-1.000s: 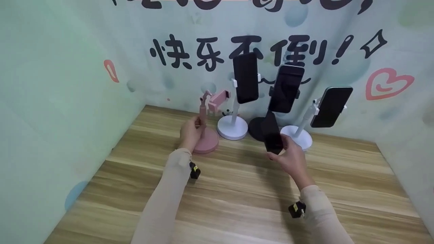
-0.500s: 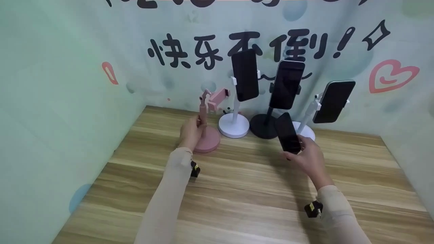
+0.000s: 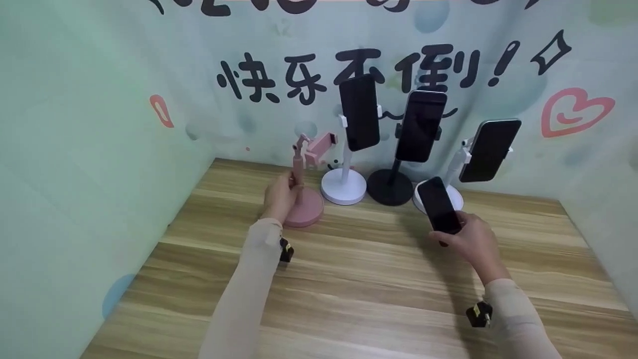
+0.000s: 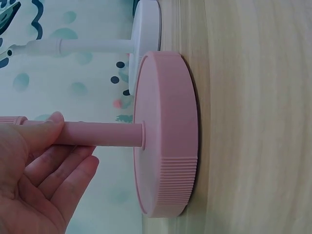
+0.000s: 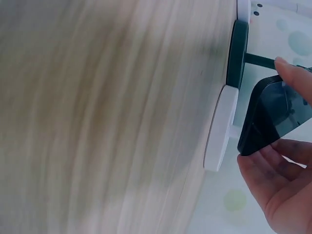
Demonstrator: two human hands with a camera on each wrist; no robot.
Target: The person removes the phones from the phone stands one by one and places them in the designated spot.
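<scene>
My left hand grips the post of a pink phone stand, thumb on one side and fingers on the other in the left wrist view. The stand's round base sits on the table, and its clamp is vacant. My right hand holds a black smartphone by its long edges, thumb against one side and fingertips against the other. That phone is tilted above the table and overlaps the base of the rightmost white stand in the head view.
Along the back wall, a white stand, a black stand and the rightmost white stand each carry a phone with a dark screen. A printed cloth hangs behind them. The wooden table stretches toward me.
My right hand has moved right and toward me with the smartphone, from before the black stand to before the rightmost white one. My left hand stays on the pink stand.
</scene>
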